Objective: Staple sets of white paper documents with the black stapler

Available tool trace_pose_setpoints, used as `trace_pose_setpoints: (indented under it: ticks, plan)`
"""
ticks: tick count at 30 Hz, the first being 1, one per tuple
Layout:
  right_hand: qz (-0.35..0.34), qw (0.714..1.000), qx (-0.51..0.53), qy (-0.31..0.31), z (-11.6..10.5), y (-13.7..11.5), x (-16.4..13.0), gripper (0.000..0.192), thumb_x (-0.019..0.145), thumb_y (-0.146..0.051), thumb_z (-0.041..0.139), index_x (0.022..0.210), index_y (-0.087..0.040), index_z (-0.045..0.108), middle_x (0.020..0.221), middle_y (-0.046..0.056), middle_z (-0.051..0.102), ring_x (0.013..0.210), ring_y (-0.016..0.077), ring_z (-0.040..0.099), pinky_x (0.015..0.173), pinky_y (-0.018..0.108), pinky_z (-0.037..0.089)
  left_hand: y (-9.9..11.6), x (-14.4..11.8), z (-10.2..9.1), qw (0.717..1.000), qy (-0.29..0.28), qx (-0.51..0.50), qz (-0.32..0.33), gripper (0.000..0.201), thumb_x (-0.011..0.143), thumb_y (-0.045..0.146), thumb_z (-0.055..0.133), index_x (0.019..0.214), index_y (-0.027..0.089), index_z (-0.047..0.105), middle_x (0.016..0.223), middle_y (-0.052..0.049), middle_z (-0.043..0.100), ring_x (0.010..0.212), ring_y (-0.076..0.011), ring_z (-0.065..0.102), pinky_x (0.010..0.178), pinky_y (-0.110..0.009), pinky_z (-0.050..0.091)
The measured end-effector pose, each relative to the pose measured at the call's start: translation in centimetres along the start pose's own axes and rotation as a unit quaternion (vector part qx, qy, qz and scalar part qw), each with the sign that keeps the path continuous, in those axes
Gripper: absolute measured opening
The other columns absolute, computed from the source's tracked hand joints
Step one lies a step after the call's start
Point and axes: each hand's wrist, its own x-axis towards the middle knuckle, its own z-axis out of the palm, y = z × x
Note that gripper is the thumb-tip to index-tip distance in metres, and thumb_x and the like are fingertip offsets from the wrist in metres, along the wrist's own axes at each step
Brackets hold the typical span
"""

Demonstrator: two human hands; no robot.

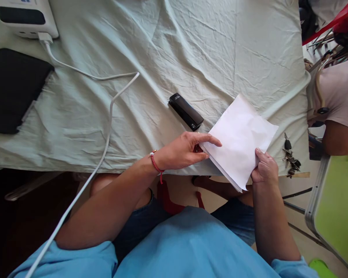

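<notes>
A small stack of white paper sheets [240, 141] is tilted over the table's front edge, with the layers showing along its lower left side. My right hand [266, 168] grips the right edge, thumb on top and the other fingers hidden underneath. At the left edge, my left hand [188, 150] has its index finger lying across the top sheet and its thumb by the edge; the curled fingers are partly hidden. Just beyond my left hand, a black stapler [186, 111] lies on the cloth, apart from the paper.
A pale green wrinkled cloth [150, 46] covers the table. A white cable [110, 108] runs from a white device [26, 17] across the left side, near a black case [16, 88]. Keys [290, 156] lie at the right edge. Another person [340, 96] is beside a green table [338, 212].
</notes>
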Motion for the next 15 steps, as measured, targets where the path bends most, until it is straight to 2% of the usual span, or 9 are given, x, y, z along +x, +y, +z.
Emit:
trace_pose_setpoints:
  ticks: [8, 12, 15]
  plan:
    - [0.016, 1.0, 0.002, -0.007, -0.1, 0.29, 0.1, 0.032, 0.076, -0.026, 0.088, 0.103, -0.015, 0.073, 0.103, 0.004, 0.081, 0.094, 0.0158, 0.077, 0.091, 0.029, 0.068, -0.06, 0.07, 0.17, 1.0, 0.016, 0.009, 0.009, 0.031, 0.09, 0.023, 0.068, 0.118, 0.016, 0.08, 0.109, -0.008, 0.081, 0.096, -0.0194, 0.07, 0.087, -0.029, 0.055]
    - [0.021, 1.0, 0.003, -0.003, -0.13, 0.31, 0.32, 0.032, 0.076, -0.027, 0.089, 0.101, -0.017, 0.071, 0.101, 0.003, 0.08, 0.091, 0.0164, 0.077, 0.09, 0.032, 0.07, -0.08, 0.14, -0.06, 1.0, 0.02, 0.012, 0.008, 0.019, 0.092, 0.024, 0.066, 0.101, 0.016, 0.08, 0.095, -0.005, 0.08, 0.086, -0.0168, 0.07, 0.08, -0.027, 0.055]
    - [0.027, 1.0, 0.006, 0.006, -0.11, 0.19, 0.45, 0.032, 0.076, -0.024, 0.089, 0.101, -0.017, 0.071, 0.1, 0.002, 0.08, 0.089, 0.0146, 0.076, 0.089, 0.028, 0.069, 0.06, 0.07, -0.45, 1.0, -0.005, 0.004, -0.009, 0.016, 0.09, 0.023, 0.067, 0.097, 0.016, 0.08, 0.086, -0.003, 0.077, 0.071, -0.0129, 0.067, 0.069, -0.025, 0.055]
